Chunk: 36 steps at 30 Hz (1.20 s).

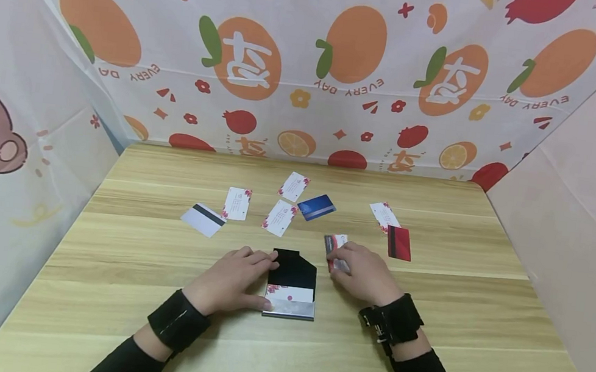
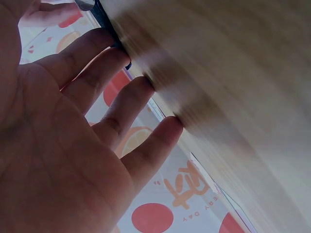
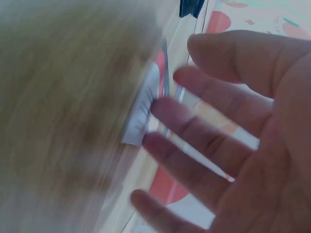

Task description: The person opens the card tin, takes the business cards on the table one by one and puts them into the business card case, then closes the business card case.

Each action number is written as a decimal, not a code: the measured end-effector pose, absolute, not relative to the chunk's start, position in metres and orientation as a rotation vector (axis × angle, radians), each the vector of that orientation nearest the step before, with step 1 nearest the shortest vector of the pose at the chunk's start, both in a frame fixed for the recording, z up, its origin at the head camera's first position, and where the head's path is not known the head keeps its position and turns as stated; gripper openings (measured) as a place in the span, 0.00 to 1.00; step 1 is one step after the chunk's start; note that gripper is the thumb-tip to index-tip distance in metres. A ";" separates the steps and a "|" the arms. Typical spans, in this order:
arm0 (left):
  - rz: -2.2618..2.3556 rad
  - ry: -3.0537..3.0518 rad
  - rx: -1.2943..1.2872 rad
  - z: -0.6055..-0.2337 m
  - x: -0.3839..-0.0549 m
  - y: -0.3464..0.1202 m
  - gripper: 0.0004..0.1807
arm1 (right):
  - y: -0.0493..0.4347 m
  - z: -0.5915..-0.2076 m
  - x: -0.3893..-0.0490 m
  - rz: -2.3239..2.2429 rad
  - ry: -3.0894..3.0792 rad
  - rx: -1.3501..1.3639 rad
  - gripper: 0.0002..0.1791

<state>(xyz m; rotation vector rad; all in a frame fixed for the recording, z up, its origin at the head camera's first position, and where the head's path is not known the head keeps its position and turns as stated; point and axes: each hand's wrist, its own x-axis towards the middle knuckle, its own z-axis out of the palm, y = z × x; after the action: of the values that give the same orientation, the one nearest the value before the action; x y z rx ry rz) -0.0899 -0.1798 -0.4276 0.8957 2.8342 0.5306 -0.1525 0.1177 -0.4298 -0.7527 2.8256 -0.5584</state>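
Note:
An open card case [image 1: 292, 309] lies in front of the person, its black lid [image 1: 294, 271] folded back. A white card with pink flowers [image 1: 302, 295] sits in its silver tray. My left hand [image 1: 229, 281] steadies the case from its left, thumb on the tray's lower corner and index fingertip on the lid; in the left wrist view its fingers [image 2: 141, 160] reach down to the tabletop. To the right of the case, my right hand [image 1: 364, 274] touches a red, white and dark card [image 1: 332, 243] lying on the table. Its fingertips rest on the card in the right wrist view, covering part of it.
Behind the hands lie several flowered white cards [image 1: 237, 203], a blue card [image 1: 317, 207] and a white card with a black stripe [image 1: 204, 219]. Farther right, a red card [image 1: 399, 243] overlaps another flowered card [image 1: 383, 214]. A fruit-print cloth [image 1: 301, 113] hangs behind the wooden table [image 1: 99, 286].

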 end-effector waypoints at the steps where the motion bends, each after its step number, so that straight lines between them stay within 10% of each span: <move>1: 0.530 2.836 0.898 -0.428 -0.090 -0.180 0.40 | 0.118 -0.429 -0.153 -0.576 2.833 -0.734 0.10; 6: 0.521 2.844 0.904 -0.428 -0.090 -0.180 0.40 | 0.121 -0.427 -0.156 -0.601 2.958 -0.621 0.04; 17: 0.527 2.826 0.892 -0.427 -0.090 -0.180 0.41 | 0.126 -0.432 -0.155 -0.566 2.899 -0.281 0.45; 36: 0.530 2.825 0.900 -0.428 -0.092 -0.180 0.41 | 0.120 -0.431 -0.152 -0.577 2.872 -0.392 0.40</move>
<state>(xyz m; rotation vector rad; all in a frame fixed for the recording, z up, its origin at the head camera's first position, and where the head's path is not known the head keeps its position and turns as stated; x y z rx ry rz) -0.0915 -0.1801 -0.4277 0.8997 2.8246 0.5298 -0.1525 0.1198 -0.4314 -0.3922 2.8718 -0.5775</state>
